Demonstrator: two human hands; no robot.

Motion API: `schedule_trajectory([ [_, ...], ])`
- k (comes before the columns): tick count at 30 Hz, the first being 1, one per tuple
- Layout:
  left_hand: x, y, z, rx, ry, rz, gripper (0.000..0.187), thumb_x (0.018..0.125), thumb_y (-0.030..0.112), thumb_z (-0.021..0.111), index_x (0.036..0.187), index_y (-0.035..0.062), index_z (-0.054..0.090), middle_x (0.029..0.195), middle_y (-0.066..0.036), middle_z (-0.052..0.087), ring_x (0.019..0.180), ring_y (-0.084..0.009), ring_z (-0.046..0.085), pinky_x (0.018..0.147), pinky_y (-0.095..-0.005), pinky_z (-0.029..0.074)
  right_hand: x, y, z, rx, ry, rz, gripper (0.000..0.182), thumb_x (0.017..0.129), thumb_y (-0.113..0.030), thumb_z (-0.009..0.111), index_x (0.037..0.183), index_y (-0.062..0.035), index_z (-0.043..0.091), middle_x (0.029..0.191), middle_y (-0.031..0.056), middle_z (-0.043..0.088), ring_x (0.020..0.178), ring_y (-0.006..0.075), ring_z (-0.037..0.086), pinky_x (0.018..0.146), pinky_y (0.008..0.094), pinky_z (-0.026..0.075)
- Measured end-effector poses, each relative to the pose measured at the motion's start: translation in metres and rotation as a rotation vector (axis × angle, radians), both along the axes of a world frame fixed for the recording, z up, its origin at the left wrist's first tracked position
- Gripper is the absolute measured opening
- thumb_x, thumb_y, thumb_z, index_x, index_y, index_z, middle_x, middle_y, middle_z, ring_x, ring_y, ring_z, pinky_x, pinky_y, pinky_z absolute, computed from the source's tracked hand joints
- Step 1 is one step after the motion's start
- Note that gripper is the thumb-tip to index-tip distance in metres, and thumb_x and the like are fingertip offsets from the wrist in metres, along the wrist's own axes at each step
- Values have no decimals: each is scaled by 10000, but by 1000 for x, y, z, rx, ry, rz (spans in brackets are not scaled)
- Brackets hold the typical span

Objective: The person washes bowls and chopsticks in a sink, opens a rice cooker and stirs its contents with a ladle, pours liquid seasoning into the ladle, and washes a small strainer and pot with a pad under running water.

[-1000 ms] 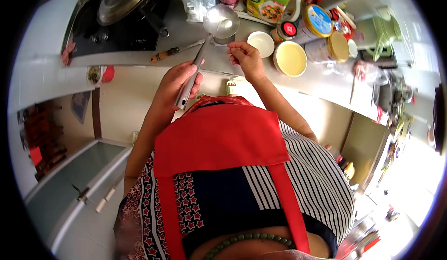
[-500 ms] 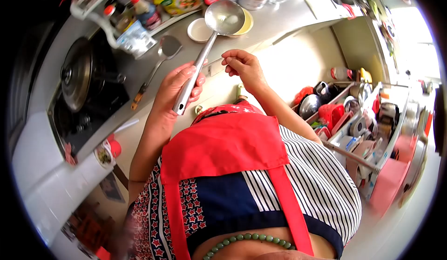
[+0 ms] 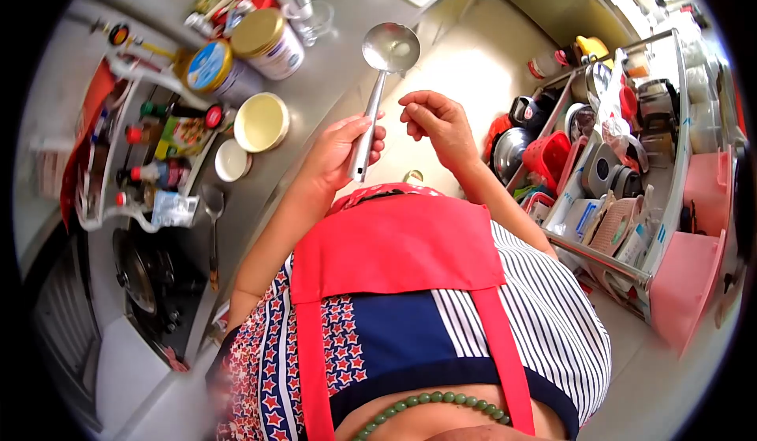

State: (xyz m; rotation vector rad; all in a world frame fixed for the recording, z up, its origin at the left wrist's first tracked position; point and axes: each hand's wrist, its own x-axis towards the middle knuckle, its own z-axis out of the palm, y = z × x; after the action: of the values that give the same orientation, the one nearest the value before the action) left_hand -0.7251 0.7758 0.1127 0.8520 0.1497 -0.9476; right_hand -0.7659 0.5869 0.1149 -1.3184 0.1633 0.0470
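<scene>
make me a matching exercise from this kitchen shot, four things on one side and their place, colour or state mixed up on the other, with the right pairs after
Column one
1. ladle
2. right hand
3. spatula
4. apron

Column two
A. lying on the counter
B. red, worn over a patterned top
C. gripped by its handle in the left hand
D. raised with fingers bent, not touching the ladle

Right pairs: 1-C, 2-D, 3-A, 4-B
</scene>
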Motion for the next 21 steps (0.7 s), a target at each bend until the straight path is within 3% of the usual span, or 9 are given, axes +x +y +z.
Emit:
schedule_trajectory([
  [11, 110, -202, -37, -12, 145, -154, 214, 888, 129, 499, 1050, -3, 547, 893, -100, 610, 835, -197, 588, 718, -310, 484, 62, -167, -15, 53, 115, -275, 162, 882, -105, 509, 952, 13, 596, 716, 33, 597, 577, 71, 534, 511, 198, 439],
  [15, 171, -265, -53, -83, 146, -220, 209, 878, 130, 514, 1036, -6, 533, 920, -109, 610, 830, -195, 583, 710, -335, 477, 113, -213, -25, 22, 141, -304, 170, 891, -124, 505, 969, 2, 588, 697, 34, 602, 550, 70, 536, 483, 188, 427],
  [17, 206, -296, -61, -93, 130, -247, 185, 879, 117, 506, 1023, 5, 535, 913, -93, 605, 837, -182, 577, 704, -306, 478, 144, -235, -22, -12, 133, -325, 188, 901, -154, 495, 997, -13, 575, 729, 42, 611, 561, 71, 547, 475, 188, 433],
  [21, 271, -357, -41, -87, 114, -307, 198, 872, 120, 513, 1052, 37, 503, 892, -52, 570, 830, -156, 566, 735, -307, 483, 207, -281, -2, -36, 199, -362, 249, 910, -221, 500, 1064, -28, 532, 775, 58, 609, 576, 89, 571, 446, 200, 454],
])
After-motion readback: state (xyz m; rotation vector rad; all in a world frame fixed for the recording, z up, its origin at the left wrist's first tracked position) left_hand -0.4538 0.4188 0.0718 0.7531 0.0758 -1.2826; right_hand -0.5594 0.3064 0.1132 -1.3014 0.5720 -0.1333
